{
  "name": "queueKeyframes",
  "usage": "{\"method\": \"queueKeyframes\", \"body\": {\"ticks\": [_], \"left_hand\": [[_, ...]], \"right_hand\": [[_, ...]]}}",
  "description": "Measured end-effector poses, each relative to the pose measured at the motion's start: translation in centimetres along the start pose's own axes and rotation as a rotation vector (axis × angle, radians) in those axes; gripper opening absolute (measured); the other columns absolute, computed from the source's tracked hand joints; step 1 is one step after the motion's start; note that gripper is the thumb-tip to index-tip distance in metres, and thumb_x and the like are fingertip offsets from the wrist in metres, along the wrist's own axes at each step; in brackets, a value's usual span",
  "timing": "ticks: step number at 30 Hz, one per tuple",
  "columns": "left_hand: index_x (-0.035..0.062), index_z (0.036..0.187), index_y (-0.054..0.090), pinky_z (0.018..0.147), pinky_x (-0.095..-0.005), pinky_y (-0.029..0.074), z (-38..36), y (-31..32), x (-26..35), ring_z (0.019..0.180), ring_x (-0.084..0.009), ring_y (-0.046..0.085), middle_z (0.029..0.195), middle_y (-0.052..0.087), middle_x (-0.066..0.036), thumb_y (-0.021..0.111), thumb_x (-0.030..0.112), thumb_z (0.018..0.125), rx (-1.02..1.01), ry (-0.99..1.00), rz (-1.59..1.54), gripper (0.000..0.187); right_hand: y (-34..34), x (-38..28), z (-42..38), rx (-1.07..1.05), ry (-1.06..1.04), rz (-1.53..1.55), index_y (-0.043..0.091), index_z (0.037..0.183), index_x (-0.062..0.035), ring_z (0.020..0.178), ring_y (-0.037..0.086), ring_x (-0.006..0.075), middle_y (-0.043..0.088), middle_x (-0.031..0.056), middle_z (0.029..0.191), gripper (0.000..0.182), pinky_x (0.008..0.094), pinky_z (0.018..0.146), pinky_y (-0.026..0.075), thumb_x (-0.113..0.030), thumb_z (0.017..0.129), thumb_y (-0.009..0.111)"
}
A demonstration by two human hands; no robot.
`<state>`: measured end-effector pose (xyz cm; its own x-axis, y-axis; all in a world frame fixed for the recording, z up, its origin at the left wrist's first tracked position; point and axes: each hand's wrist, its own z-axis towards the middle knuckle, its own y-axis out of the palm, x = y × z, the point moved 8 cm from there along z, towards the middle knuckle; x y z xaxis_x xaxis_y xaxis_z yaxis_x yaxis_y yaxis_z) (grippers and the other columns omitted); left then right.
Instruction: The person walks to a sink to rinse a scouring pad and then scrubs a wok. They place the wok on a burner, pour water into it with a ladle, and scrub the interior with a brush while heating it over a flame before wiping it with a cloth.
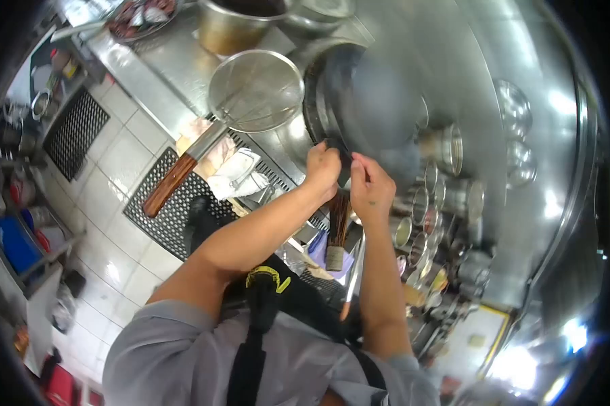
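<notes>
My left hand (323,169) is closed around a dark, flat piece (343,160) at the near rim of a black wok (313,95). Beside it, my right hand (372,191) has thumb and forefinger close together at the other edge of that piece. What the piece is I cannot tell. Steam blurs the wok's far side. Just below my hands stands a bamboo wok brush (336,237) with a bound end. A long-handled tool (353,277) with a wooden tip lies close by my right forearm.
A large mesh strainer (256,91) with a wooden handle juts over the counter's left edge. Behind it stand a big pot (234,30) and a pan of food (141,19). White cloths (237,172) lie at the edge. Several small containers (423,216) line the right, near a metal pot (443,149).
</notes>
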<state>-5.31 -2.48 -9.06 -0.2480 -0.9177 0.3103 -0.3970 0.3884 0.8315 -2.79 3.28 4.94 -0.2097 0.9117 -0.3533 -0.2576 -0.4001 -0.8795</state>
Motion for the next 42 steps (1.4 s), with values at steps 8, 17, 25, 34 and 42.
{"method": "queueKeyframes", "body": {"ticks": [8,17,25,34,42], "left_hand": [[-0.0073,0.132,0.053,0.096,-0.0366,0.044,2.2,0.7,7.0,0.111,-0.0307,0.061,0.118,0.063,-0.027,0.044,0.005,0.094,0.005,0.572,0.651,0.041],[0.0007,0.138,0.051,0.098,-0.0372,0.045,5.7,2.7,10.7,0.118,-0.0364,0.058,0.129,0.058,-0.026,0.046,0.007,0.097,-0.07,0.759,0.81,0.042],[-0.0026,0.132,0.054,0.094,-0.0348,0.049,4.7,-5.1,-0.4,0.103,-0.0285,0.065,0.117,0.066,-0.015,0.044,0.0,0.094,-0.119,0.229,0.521,0.039],[-0.0012,0.109,0.056,0.081,-0.0406,0.056,-0.3,-7.0,-1.7,0.092,-0.0271,0.066,0.101,0.064,-0.015,0.053,-0.005,0.087,0.067,-0.371,0.344,0.023],[-0.0046,0.122,0.054,0.085,-0.0376,0.053,-0.9,-5.7,1.2,0.098,-0.0274,0.063,0.107,0.063,-0.015,0.06,0.001,0.087,-0.301,0.036,1.23,0.036]], "right_hand": [[2.4,3.7,-1.1,-0.082,0.19,0.182,0.07,0.113,-0.0022,0.081,0.069,0.023,0.073,0.0159,0.096,0.028,0.0316,0.077,0.052,-0.021,0.096,0.058],[1.8,2.6,-1.7,-0.032,0.256,0.104,0.056,0.132,-0.0046,0.071,0.063,0.022,0.066,0.0108,0.081,0.037,0.0345,0.071,0.05,-0.02,0.098,0.051],[1.2,0.8,-0.9,0.048,0.087,0.219,0.055,0.132,-0.0017,0.095,0.063,0.0301,0.066,0.0175,0.11,0.038,0.0365,0.09,0.048,-0.019,0.097,0.055],[13.2,7.5,-14.4,0.171,1.269,1.765,0.06,0.11,-0.0061,0.094,0.065,0.0215,0.066,0.006,0.103,0.031,0.0377,0.084,0.052,-0.026,0.09,0.072],[15.9,11.0,-16.5,0.776,1.158,1.778,0.062,0.11,-0.0022,0.097,0.065,0.0182,0.068,0.0065,0.107,0.018,0.0325,0.086,0.052,-0.007,0.093,0.063]]}}
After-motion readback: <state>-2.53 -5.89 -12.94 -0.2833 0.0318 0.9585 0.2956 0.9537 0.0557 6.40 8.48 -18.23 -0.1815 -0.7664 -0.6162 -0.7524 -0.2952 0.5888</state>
